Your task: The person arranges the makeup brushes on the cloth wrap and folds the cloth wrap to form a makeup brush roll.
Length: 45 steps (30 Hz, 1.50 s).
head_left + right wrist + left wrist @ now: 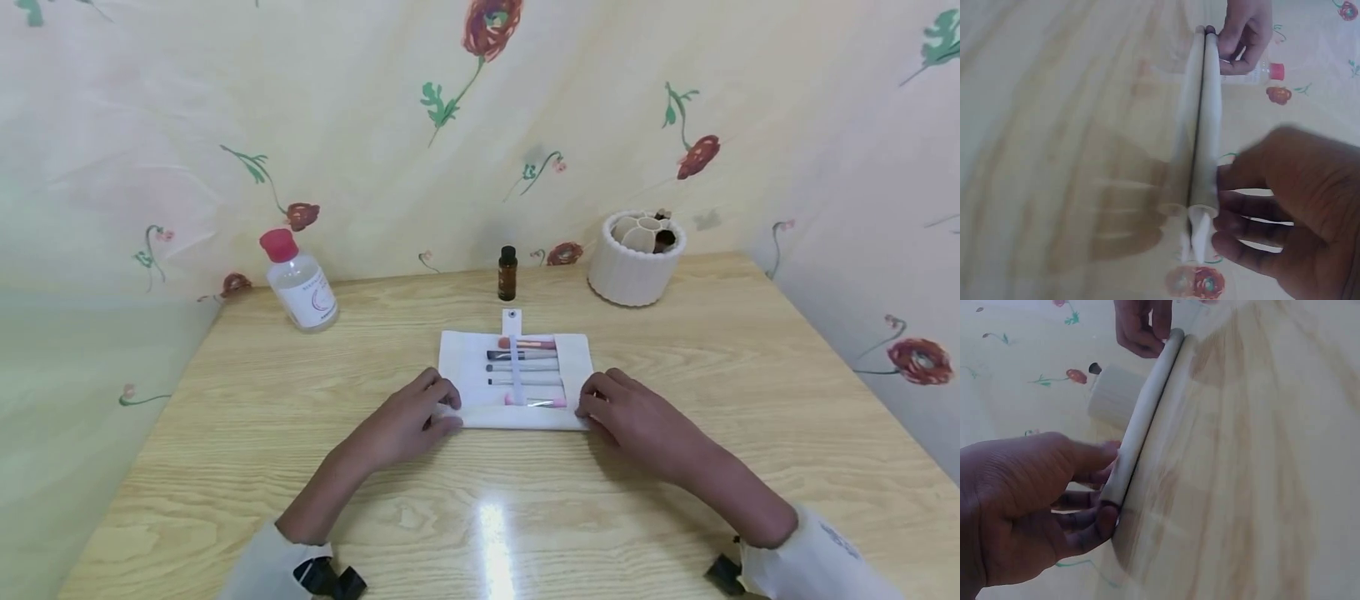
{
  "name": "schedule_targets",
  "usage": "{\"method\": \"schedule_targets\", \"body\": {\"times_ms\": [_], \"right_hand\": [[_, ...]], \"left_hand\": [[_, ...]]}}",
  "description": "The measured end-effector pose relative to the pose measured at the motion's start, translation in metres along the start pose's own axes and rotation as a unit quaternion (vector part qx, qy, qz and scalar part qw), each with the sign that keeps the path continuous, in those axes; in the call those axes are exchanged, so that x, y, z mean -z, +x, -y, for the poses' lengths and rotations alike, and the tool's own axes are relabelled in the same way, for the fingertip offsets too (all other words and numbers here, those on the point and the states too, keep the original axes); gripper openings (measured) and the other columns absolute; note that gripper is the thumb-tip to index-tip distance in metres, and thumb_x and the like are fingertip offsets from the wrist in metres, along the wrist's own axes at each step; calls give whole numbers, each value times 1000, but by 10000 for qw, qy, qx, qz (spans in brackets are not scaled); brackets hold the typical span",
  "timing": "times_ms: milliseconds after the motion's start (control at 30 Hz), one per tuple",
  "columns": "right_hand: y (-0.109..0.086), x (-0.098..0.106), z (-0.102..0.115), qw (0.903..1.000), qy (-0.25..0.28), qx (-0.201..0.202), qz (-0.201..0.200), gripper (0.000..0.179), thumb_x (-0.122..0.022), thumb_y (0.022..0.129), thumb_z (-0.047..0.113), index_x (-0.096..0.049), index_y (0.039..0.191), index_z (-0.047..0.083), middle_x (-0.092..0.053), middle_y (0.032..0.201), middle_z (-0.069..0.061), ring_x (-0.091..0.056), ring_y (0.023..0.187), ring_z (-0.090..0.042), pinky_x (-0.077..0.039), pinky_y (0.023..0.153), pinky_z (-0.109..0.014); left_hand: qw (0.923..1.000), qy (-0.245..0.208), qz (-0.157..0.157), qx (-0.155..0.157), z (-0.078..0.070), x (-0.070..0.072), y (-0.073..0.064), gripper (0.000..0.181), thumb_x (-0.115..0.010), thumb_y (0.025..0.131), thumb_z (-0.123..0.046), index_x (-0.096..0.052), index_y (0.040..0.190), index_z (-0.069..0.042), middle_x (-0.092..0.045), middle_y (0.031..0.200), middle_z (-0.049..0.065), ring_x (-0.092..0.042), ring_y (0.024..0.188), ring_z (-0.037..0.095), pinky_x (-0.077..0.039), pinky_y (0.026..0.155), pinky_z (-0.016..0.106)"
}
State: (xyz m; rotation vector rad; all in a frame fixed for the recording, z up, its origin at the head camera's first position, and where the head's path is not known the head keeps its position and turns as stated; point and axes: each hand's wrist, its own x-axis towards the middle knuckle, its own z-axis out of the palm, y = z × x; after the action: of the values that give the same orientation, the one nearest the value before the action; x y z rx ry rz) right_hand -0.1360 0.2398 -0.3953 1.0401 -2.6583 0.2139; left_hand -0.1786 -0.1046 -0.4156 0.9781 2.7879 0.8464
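A white makeup brush case [472, 367] lies opened out on the wooden table, its near edge folded over into a thick band. Several makeup brushes [525, 367] lie crosswise in it under a pale strap, tips to the left. At the near left corner my left hand [412, 417] pinches the folded edge between thumb and fingers. My right hand [630, 417] grips the same fold at the near right corner, fingers curled over it. Seen along the edge in the right wrist view, the fold [1210, 125] is a rounded white roll close over the tabletop. A snap tab [512, 321] sticks out from the case's far edge.
A clear bottle with a red cap [303, 287] stands at the back left. Behind the case is a small brown bottle [507, 275]. A white ribbed holder [633, 267] with dark-tipped items stands back right, near the flower-patterned wall covering [375, 167].
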Motion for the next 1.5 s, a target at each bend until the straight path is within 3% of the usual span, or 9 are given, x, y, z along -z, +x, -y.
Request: {"method": "schedule_targets", "body": {"times_ms": [100,200,400,533,733,900,1200,1333,1500], "right_hand": [[-3,0,-1,10000,-14,78,46,19,-80,85,12,-69,99,9,-60,103,-3,-56,95,-19,-52,79,-36],[-5,-2,-2,9999,37,102,52,22,-82,84,14,-68,100,10,-59,105,-2,-54,97,-19,-52,79,-35],[-4,-4,-6,9995,97,300,-97,20,-78,86,8,-68,104,6,-61,107,-5,-59,99,-20,-54,82,-36],[0,-3,-10,9996,144,197,-104,20,-73,89,7,-67,108,2,-64,101,-5,-62,91,-16,-56,77,-33],[7,-4,-20,9972,700,-251,-128,21,-68,93,2,-61,113,3,-65,97,-2,-59,81,-9,-55,69,-31],[15,-9,-29,9915,1136,-631,-16,18,-61,97,-1,-60,114,4,-66,101,-2,-58,81,-9,-53,71,-32],[25,-11,-39,9634,2139,-1586,298,15,-55,103,5,-63,116,8,-62,100,0,-56,84,-15,-51,73,-34],[29,-12,-46,9550,2297,-1847,325,16,-54,104,8,-65,115,10,-61,90,1,-53,78,-16,-48,66,-31],[38,-14,-49,9609,2036,-1830,409,16,-55,103,7,-69,109,9,-58,77,4,-48,70,-15,-42,65,-32]], "left_hand": [[9997,-55,229,18,0,1,0,25,-75,93,-25,-60,112,-18,-48,108,-6,-52,78,9,-49,69,23],[9997,-13,235,-108,1,1,1,24,-75,92,-22,-61,111,-17,-50,108,-6,-50,82,9,-48,71,23],[9993,19,37,-384,2,1,2,16,-73,94,-21,-64,107,-17,-53,102,-6,-48,84,10,-47,72,25],[9989,-29,-193,-415,3,1,4,13,-69,97,-18,-62,109,-17,-54,97,-7,-50,80,10,-48,71,26],[9992,-121,-371,-93,5,-1,12,15,-63,101,-17,-57,114,-20,-53,92,-4,-51,75,13,-47,65,29],[9964,-682,-389,308,12,-5,26,11,-58,103,-17,-56,114,-18,-60,92,-3,-56,77,14,-49,69,31],[9846,-1325,-963,610,22,-8,45,14,-56,105,-17,-51,117,-11,-63,101,6,-57,75,17,-51,66,33],[9813,-1436,-1041,755,25,-7,53,11,-57,104,-17,-56,112,-10,-63,98,6,-55,74,18,-49,65,34],[9841,-1271,-960,789,29,-6,60,8,-57,104,-18,-60,107,-12,-63,93,2,-54,75,18,-47,65,33]]}}
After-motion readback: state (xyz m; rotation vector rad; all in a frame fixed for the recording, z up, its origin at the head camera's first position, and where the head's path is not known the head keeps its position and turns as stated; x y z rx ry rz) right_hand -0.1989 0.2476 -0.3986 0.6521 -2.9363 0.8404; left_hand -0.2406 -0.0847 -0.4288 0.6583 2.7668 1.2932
